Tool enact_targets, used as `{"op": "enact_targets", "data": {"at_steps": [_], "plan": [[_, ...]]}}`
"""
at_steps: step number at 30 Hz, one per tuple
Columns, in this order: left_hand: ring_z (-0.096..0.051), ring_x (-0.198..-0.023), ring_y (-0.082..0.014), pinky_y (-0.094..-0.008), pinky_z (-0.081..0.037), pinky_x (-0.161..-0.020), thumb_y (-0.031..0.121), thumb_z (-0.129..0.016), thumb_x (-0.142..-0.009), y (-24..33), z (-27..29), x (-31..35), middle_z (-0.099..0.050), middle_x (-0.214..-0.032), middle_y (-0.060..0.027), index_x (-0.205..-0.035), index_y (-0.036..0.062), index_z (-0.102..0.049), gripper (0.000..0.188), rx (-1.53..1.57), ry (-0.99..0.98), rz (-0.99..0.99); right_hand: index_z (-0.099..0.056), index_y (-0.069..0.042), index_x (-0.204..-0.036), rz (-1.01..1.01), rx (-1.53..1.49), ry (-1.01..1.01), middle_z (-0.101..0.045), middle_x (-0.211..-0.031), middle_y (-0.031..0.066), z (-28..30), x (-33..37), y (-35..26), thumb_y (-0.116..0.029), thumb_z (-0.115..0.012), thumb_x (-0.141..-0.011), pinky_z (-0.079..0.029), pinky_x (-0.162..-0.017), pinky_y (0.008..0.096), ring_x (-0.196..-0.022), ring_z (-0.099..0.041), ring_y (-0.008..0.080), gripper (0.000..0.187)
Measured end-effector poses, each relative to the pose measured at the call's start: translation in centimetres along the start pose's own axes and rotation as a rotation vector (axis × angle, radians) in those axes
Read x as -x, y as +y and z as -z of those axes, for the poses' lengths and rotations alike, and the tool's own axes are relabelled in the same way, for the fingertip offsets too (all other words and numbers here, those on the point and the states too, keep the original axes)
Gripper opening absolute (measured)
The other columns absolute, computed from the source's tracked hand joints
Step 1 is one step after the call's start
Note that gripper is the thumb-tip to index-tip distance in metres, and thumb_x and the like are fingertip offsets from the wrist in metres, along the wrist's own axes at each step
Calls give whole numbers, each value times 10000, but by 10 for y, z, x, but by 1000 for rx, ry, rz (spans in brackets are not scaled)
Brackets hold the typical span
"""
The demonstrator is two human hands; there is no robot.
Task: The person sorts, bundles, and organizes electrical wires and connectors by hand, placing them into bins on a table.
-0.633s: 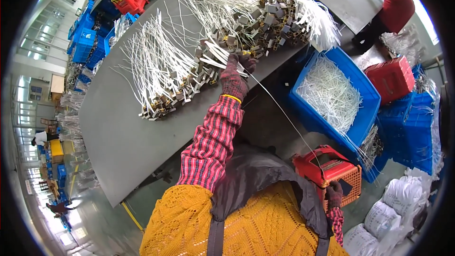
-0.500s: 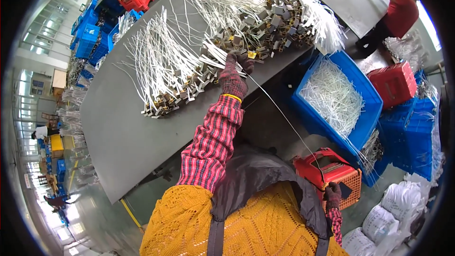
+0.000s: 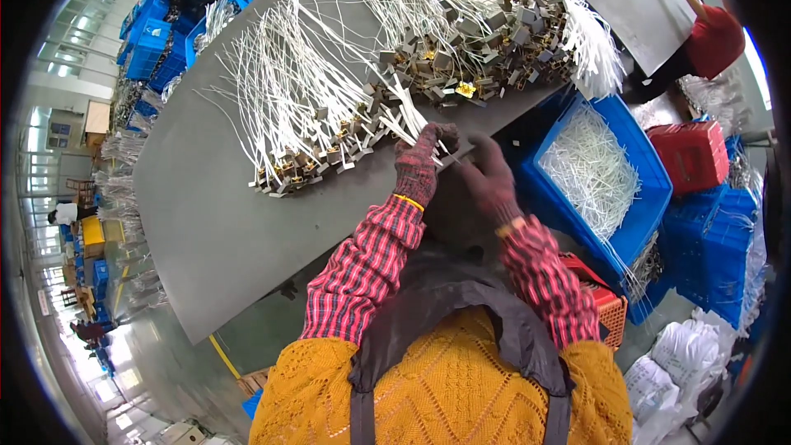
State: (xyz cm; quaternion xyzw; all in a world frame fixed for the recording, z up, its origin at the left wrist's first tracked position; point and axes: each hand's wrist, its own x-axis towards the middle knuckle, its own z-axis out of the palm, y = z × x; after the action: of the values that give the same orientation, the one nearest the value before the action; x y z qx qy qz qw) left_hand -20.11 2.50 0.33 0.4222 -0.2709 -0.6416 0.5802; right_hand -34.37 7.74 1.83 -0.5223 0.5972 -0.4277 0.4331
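Observation:
In a dark red knit glove, my left hand (image 3: pixel 418 163) is closed round a bundle of white wires (image 3: pixel 404 109) at the near edge of the grey table (image 3: pixel 214 272). Short ends of the bundle poke out past its fingers. My right hand (image 3: pixel 489 180), gloved alike, is just to the right, off the table edge and close to those ends. Motion smears its fingers, so whether it grips anything is unclear. Beyond both hands, a heap of white wires (image 3: pixel 268 86) with small dark metal-and-gold parts (image 3: pixel 486 58) at their near ends covers part of the table.
A blue crate (image 3: pixel 655 210) full of white wire scraps stands right of the table. Below it is a red-and-orange basket (image 3: pixel 608 313), partly behind my right arm. Red (image 3: pixel 690 156) and blue crates (image 3: pixel 707 218) stand farther right, above white sacks (image 3: pixel 688 354). A person in red (image 3: pixel 715 41) works at the far right.
My right hand has come up from the red-and-orange basket to beside my left hand. The long thin strand between them no longer shows. My left hand has drawn its bundle slightly nearer.

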Motion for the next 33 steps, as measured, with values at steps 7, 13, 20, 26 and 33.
{"op": "enact_targets", "data": {"at_steps": [7, 13, 20, 26, 33], "plan": [[-665, -801, -406, -485, -500, -687, 417, -541, -971, 79, 87, -60, -671, -852, -228, -1051, 91, -689, 367, -1275, 347, -141, -466, -108, -1387, 395, 398, -24, -643, -1218, 142, -42, -99, -33, -192, -740, -845, -558, -812, 442, -936, -696, 277, 613], [-621, -525, -176, -320, -489, -456, 282, -580, -971, 114, 147, -66, -661, -720, -106, -1030, 10, -571, 278, -1291, 579, -137, -444, -218, -1439, 196, 1062, -285, -621, -1287, 134, -1, -148, 3, -122, -482, -955, -550, -766, 481, -946, -679, 388, 494], [-712, -681, -247, -358, -603, -607, 225, -620, -953, 68, 42, -41, -713, -809, -159, -932, -46, -667, 276, -76, 78, 81, -590, -211, -1299, 804, 860, -150, -687, -1105, 121, 20, -88, -20, -174, -532, -921, -553, -654, 425, -820, -689, 355, 384], [-496, -416, -138, -293, -383, -375, 330, -579, -960, 2, -62, -51, -608, -606, -35, -856, 74, -609, 278, -28, 374, 283, -660, -149, -1033, 446, 834, -376, -643, -889, 114, 19, -2, -15, -239, -660, -834, -529, -639, 470, -789, -643, 359, 219], [-462, -466, -92, -255, -307, -402, 372, -553, -989, -33, -63, -51, -557, -646, 20, -848, 114, -603, 299, 165, 546, 313, -614, -20, -1199, -529, -390, -20, -663, -1105, 99, 165, 197, 83, -53, -645, -840, -482, -959, 326, -1048, -625, 185, 362]]}}
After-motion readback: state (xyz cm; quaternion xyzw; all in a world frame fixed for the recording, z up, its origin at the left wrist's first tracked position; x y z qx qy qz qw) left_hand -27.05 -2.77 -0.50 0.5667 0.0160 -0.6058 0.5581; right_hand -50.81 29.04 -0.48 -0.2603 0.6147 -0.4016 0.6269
